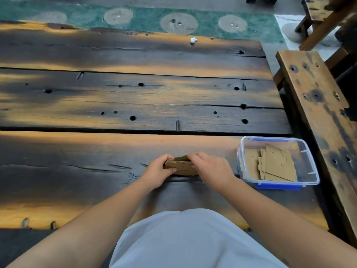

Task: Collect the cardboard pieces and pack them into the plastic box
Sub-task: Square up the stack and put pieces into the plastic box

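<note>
Both hands, left hand (157,172) and right hand (211,168), fingers clamped on small stack of brown cardboard pieces (180,165) at near bench (96,151) edge. Gathering step judged underway. Next: carry right into clear blue-latched plastic box (309,163), already holding pieces.

We saw dim light, warm orange patches glowing across the dark table (135,97), soft focus, edges bowing outward.
</note>
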Demonstrator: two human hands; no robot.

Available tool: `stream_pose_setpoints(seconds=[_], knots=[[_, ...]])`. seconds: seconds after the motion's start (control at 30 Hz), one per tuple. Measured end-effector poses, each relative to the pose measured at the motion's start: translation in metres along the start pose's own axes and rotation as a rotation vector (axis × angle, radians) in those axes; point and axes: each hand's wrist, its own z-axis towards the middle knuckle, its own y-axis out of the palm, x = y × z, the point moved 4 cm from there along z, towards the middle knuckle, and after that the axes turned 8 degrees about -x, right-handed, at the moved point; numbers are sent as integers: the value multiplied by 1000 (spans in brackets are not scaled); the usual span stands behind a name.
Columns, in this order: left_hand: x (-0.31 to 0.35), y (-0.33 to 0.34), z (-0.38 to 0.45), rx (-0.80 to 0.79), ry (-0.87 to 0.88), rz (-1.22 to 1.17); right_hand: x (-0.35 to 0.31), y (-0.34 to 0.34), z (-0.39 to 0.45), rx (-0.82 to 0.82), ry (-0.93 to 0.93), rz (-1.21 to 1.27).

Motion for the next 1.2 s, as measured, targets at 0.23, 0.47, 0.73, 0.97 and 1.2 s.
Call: stream_pose_setpoints(seconds=[0.23,0.47,0.73,0.97,1.2], knots=[[1,-1,6,-25,-31,-27,37,23,-31,-11,217,331],[0,2,5,-30,-33,-30,35,71,-34,-206,479,656],[-2,2,9,6,-35,-38,47,53,-27,145,728,877],[-6,3,10,37,-41,-121,14,6,27,-11,149,421],[-1,6,11,56,-44,-219,11,6,31,-53,130,314]])
